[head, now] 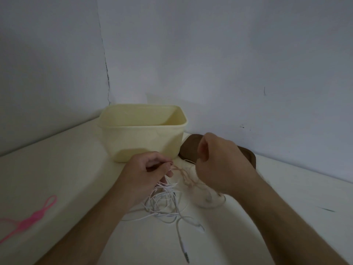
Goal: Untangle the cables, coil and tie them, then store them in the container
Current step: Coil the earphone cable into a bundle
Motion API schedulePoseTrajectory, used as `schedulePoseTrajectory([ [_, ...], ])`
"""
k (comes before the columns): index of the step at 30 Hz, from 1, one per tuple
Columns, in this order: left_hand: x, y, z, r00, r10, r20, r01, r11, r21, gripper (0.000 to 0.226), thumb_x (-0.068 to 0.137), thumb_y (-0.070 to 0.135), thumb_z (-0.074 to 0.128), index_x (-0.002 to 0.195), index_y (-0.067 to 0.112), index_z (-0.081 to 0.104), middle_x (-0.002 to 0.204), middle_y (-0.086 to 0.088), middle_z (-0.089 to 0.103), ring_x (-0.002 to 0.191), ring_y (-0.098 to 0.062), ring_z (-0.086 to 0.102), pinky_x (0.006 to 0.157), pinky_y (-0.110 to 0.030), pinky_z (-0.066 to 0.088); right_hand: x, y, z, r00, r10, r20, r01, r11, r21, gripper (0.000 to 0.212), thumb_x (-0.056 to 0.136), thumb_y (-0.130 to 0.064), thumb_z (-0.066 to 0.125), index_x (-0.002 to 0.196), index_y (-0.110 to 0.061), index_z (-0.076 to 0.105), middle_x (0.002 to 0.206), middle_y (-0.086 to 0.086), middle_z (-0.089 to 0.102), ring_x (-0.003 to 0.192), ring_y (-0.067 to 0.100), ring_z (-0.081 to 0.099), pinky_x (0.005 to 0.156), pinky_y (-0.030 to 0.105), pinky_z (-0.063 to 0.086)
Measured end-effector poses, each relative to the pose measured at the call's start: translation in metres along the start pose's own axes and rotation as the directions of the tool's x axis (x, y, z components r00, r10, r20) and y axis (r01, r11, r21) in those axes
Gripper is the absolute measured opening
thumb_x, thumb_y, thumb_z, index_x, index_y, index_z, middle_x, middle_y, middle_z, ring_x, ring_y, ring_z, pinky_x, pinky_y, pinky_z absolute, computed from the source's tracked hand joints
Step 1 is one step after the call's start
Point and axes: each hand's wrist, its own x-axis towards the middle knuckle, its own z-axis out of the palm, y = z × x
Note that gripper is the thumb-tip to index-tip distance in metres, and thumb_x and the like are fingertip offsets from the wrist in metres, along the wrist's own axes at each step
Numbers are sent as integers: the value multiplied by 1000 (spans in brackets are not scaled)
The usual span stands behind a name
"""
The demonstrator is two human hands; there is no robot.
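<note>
Grip (150, 165) on cables (164, 201), container (143, 138) behind.

pink ties (28, 219) cut off at left edge, brown lid (191, 148) half hidden behind right hand (219, 163), cable tangle (166, 203) blurred

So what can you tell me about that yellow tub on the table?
The container is a pale yellow, plastic-looking rectangular tub with rounded corners and a thick rim. It stands upright and open, no lid on it, and what shows of the inside looks empty. It sits on the pale table near the wall corner. A brown object lies close at its right side; whether they touch is unclear. Neither hand touches it.
</note>
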Motion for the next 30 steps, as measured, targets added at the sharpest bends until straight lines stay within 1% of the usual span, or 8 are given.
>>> schedulePoseTrajectory([
  [4,1,-2,0,999,13,-33,-13,1000,15,17,98,3,69,94,17,78,80,-6,79,61,-19,69,66,-41,58,-9,-14,10,995,-101,24,102,995,-21,4,88,-24,61,85,-26,58,84,-7,63,77,16,62,70,42,58],
  [7,2,-2,-1,997,33,-66,-31,999,22,15,98,6,69,94,18,77,81,-5,79,62,-19,70,61,-36,56,-15,-19,24,965,-90,246,113,990,-82,41,90,-50,70,68,-17,60,64,-5,59,62,17,60,59,33,53],
  [10,2,-4,-2,998,36,-55,-35,999,25,13,99,8,68,96,17,76,82,-5,78,65,-21,71,60,-37,58,-20,-17,46,933,-143,329,220,952,-211,19,90,-32,69,78,-20,61,79,-3,61,78,23,65,68,32,53],
  [15,0,-6,-1,995,43,-88,-35,995,93,13,97,15,73,97,28,72,83,1,77,68,-18,74,63,-44,63,-6,-8,18,941,-206,269,136,957,256,19,97,-20,67,78,-22,68,80,-1,72,74,8,64,72,25,52],
  [19,-4,6,-2,968,195,-158,-152,957,249,15,104,28,61,99,35,74,97,21,75,93,0,70,80,-20,53,-8,-10,-12,960,-235,154,-5,534,845,18,106,-5,57,92,5,63,64,15,57,63,28,54,66,39,47],
  [23,-17,34,-5,979,185,79,-178,980,-93,31,106,22,52,97,16,81,113,11,79,112,2,68,90,-4,43,-4,-10,0,996,-81,27,27,601,799,21,106,-13,63,86,-10,72,59,4,43,54,21,34,53,33,27],
  [26,-17,27,-6,953,186,240,-151,976,-157,28,88,37,71,73,13,75,81,-4,77,78,-16,68,80,-29,49,-2,-8,-4,1000,-4,-15,14,569,822,27,106,-17,63,82,-18,73,55,2,38,50,20,28,50,26,24],
  [30,-9,20,-13,968,187,165,-71,841,-537,47,83,30,78,61,6,45,46,-3,33,44,-20,33,68,-41,50,4,7,-25,957,220,-189,78,433,898,25,106,-7,60,85,-12,71,55,5,33,45,15,21,51,31,12],
])
